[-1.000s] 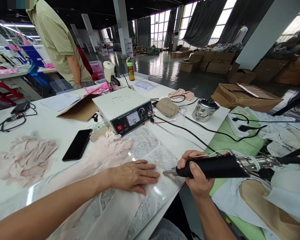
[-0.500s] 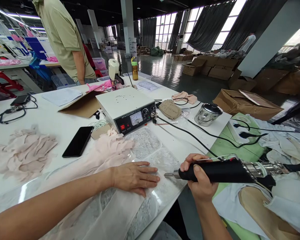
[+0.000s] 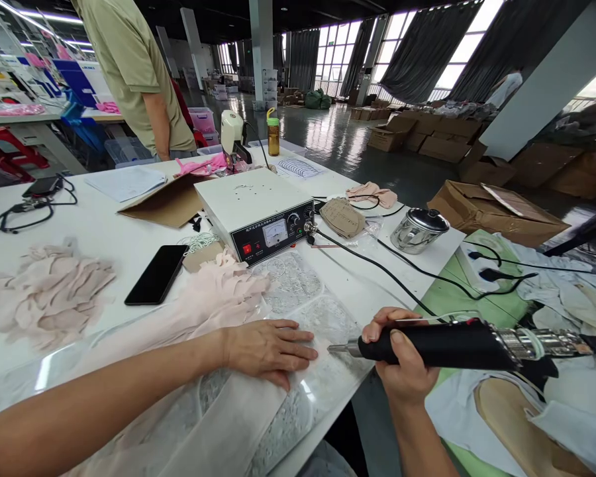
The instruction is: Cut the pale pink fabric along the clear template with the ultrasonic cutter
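My left hand (image 3: 268, 350) lies flat, fingers spread, pressing pale pink fabric (image 3: 213, 305) and white lace (image 3: 298, 285) onto a clear sheet near the table's front edge. My right hand (image 3: 402, 361) grips a black handheld welding tool (image 3: 442, 344); its metal tip points left, just right of my left fingertips. A black cable runs from the tool to the white control box (image 3: 255, 212) behind the fabric.
A black phone (image 3: 156, 273) lies left of the box, a heap of pink fabric pieces (image 3: 44, 291) further left. A metal pot (image 3: 420, 230), cardboard, papers and a bottle (image 3: 273, 136) sit behind. A person in an olive shirt (image 3: 129, 66) stands at the far side. Green fabric and boxes are at right.
The view has shifted slightly; the tool and my right hand sit a little lower and rightward. My left hand stays flat on the fabric.
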`<move>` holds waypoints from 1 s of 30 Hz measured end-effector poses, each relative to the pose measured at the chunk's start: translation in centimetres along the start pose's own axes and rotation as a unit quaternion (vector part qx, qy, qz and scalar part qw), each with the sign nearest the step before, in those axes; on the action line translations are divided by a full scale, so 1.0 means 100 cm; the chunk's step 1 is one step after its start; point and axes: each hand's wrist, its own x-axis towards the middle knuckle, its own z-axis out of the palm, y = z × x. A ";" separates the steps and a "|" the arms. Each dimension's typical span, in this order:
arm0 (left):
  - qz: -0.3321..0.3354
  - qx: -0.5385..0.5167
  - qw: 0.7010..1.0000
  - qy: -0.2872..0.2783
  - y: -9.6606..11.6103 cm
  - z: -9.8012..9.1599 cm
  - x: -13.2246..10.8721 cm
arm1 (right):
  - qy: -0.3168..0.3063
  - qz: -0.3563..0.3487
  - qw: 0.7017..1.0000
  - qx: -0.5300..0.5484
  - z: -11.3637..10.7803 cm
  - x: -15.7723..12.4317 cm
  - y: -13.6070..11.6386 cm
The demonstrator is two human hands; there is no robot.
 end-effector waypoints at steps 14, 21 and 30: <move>0.009 -0.029 0.999 0.028 -0.004 0.012 0.001 | -0.036 0.008 0.999 -0.007 0.005 -0.013 -0.015; 0.015 -0.042 0.998 0.036 -0.005 0.013 0.001 | -0.065 0.027 0.998 0.000 0.008 -0.024 -0.024; 0.032 0.005 0.998 0.049 -0.005 0.016 0.002 | -0.063 0.030 0.998 -0.002 0.009 -0.025 -0.017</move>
